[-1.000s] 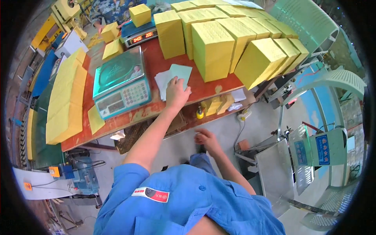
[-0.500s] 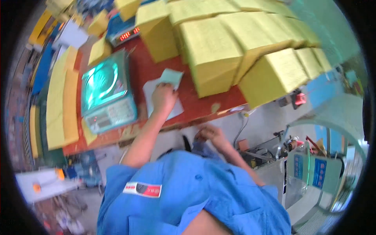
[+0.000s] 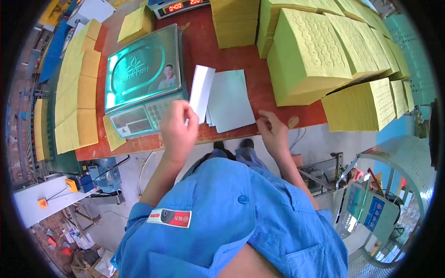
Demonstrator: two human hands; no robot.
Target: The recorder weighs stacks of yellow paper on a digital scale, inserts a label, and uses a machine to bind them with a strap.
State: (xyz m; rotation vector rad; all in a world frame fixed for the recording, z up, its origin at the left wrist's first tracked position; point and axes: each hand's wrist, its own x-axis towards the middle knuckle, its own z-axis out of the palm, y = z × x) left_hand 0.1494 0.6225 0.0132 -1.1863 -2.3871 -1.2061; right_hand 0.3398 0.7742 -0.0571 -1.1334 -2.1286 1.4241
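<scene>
Yellow stacks (image 3: 316,48) crowd the red table (image 3: 198,44) over grey floor (image 3: 127,185); left hand (image 3: 179,129) pinches folded white paper (image 3: 202,88), right hand (image 3: 274,134) half-curled, grip unclear.

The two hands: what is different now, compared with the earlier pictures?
The left hand has moved left toward the scale and now holds a white paper. The right hand has come up to the near right corner of the pale sheets. The scale and yellow stacks stayed.

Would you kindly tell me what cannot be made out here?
In the head view:
White paper: lower left part, behind the left hand.
Teal scale: part of its keypad, behind that hand.
Sheet stack: lower sheets, mostly under the top one.
Far scale: upper part, beyond the picture's top edge.
</scene>
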